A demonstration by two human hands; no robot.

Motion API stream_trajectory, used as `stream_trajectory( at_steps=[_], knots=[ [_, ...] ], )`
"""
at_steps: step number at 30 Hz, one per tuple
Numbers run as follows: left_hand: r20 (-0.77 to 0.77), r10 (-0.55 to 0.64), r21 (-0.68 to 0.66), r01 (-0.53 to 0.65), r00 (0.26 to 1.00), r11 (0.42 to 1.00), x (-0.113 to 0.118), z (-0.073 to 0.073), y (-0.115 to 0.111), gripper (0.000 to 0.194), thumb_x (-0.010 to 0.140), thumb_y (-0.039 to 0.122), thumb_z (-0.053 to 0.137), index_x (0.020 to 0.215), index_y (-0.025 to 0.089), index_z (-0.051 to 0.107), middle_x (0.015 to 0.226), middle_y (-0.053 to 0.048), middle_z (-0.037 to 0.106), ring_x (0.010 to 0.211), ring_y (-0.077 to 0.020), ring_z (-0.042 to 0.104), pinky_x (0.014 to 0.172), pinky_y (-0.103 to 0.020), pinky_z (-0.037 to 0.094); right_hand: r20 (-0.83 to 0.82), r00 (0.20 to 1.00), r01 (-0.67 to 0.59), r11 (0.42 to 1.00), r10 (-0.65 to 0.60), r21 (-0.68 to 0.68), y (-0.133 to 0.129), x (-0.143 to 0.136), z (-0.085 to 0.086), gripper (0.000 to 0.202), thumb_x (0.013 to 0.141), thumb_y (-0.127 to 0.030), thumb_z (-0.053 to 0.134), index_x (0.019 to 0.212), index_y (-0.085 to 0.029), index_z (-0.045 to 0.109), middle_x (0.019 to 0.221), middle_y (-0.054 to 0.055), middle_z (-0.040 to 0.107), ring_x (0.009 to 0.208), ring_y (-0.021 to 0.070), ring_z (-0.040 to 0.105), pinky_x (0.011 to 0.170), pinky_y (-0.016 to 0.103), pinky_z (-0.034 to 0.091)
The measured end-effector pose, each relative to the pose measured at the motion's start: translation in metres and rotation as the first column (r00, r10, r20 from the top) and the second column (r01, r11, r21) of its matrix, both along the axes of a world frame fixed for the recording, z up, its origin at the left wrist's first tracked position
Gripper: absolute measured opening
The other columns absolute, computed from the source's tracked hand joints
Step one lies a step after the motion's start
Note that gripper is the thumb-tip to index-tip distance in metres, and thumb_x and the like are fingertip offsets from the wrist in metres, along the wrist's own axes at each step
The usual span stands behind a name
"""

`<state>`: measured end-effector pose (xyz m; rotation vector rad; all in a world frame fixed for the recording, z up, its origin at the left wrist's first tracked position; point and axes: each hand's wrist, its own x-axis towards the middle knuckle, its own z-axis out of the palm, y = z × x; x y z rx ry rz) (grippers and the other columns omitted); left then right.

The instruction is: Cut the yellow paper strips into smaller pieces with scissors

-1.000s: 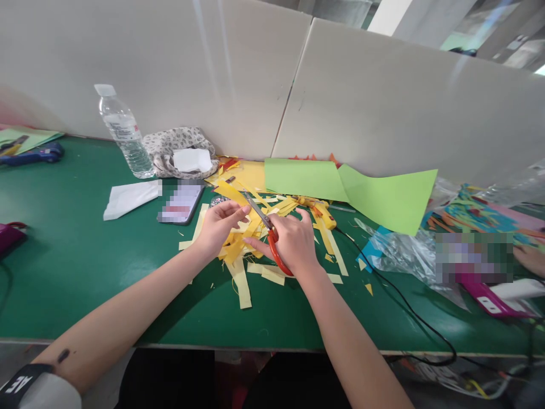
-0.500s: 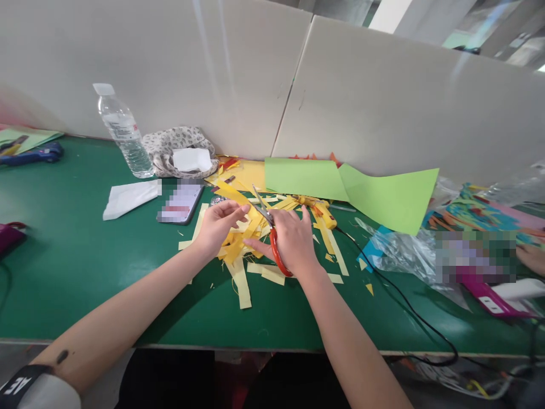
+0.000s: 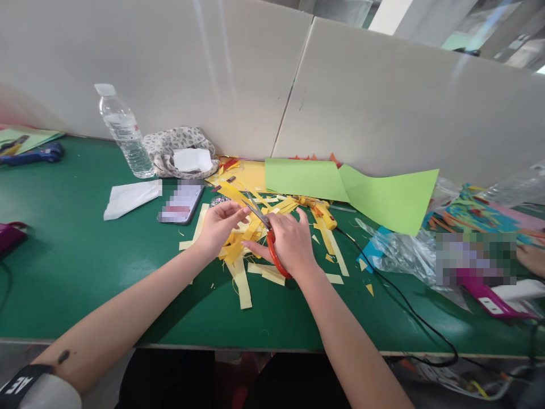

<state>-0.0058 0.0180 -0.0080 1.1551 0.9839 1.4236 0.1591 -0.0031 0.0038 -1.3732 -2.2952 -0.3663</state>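
My left hand [image 3: 217, 228] pinches a yellow paper strip [image 3: 232, 192] between thumb and fingertips. In my right hand [image 3: 296, 241] are red-handled scissors [image 3: 275, 257], with fingers and thumb at the handles. The blades point up and left, lying at the strip close to my left fingertips. Whether they bite into the paper is too small to tell. Beneath both hands spreads a loose heap of yellow and pale yellow paper strips [image 3: 243, 287], partly hidden by the hands.
Behind the heap lie green paper sheets [image 3: 306, 177] and a yellow glue gun [image 3: 326, 217] with a black cord. A phone [image 3: 181, 203], a tissue [image 3: 131, 199], a water bottle [image 3: 125, 133] and a spotted cloth pouch [image 3: 164, 145] stand left. Crumpled plastic [image 3: 400, 255] lies right, near another person's hand [image 3: 532, 258].
The scissors have shifted slightly left toward my left fingertips, and their blades look closer together. My left hand has barely moved and keeps the strip.
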Motion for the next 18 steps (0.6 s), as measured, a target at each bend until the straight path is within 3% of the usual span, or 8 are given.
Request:
stream_trajectory(
  at_steps=[7, 18],
  knots=[
    [0.018, -0.003, -0.004, 0.003, 1.000, 1.000, 0.0008, 0.0010, -0.0007, 0.025, 0.063, 0.037, 0.074, 0.065, 0.017, 0.061, 0.058, 0.002, 0.058, 0.057, -0.0107, 0.058, 0.050, -0.020, 0.039, -0.027, 1.000, -0.005, 1.000, 0.005, 0.015, -0.0006, 0.0005, 0.0009, 0.033, 0.082, -0.051, 0.045, 0.082, -0.019, 0.053, 0.067, 0.002, 0.061, 0.071, 0.0197, 0.057, 0.098, 0.043, 0.022],
    [0.058, -0.033, -0.006, 0.034, 0.998, 0.999, 0.0003, -0.0008, -0.0002, 0.022, 0.064, 0.034, 0.074, 0.066, 0.017, 0.061, 0.058, 0.003, 0.057, 0.057, -0.0092, 0.057, 0.050, -0.019, 0.038, -0.035, 0.999, 0.000, 0.999, 0.002, 0.040, 0.0005, 0.0012, 0.0002, 0.037, 0.083, -0.054, 0.043, 0.081, -0.019, 0.055, 0.062, 0.000, 0.059, 0.065, 0.0171, 0.055, 0.097, 0.040, 0.023]
  ],
)
